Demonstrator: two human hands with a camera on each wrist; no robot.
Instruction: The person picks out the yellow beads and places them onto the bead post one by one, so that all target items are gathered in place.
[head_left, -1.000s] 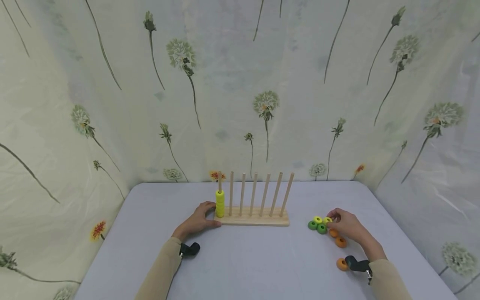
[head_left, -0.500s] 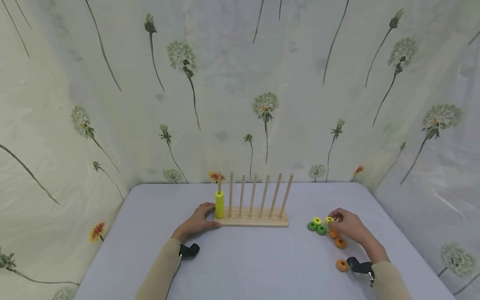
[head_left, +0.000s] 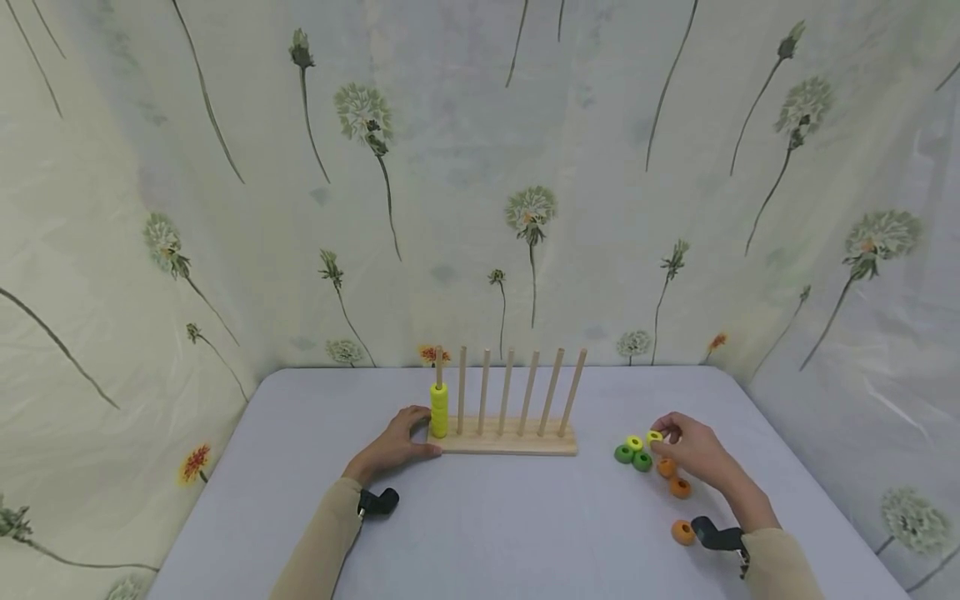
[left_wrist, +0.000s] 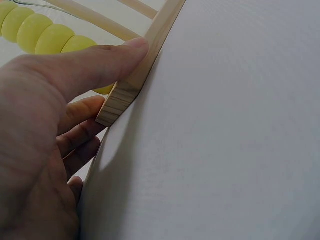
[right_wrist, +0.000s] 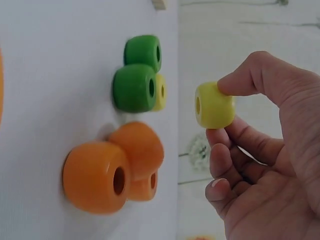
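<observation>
A wooden peg stand with several upright pegs sits on the table. Its leftmost peg carries a stack of yellow beads. My left hand grips the stand's left end; in the left wrist view the thumb lies on the base and the fingers reach round behind. My right hand pinches a yellow bead between thumb and fingertips, held above the table, its hole visible. Close by lie another yellow bead and two green beads.
Two orange beads lie below my right hand, and a third orange bead is nearer the front, beside the black wrist camera. The pale tabletop meets a flower-printed curtain at the back and sides.
My right hand has separated the yellow bead from the group, lifted it, and shifted it slightly left. The left hand keeps its hold on the stand.
</observation>
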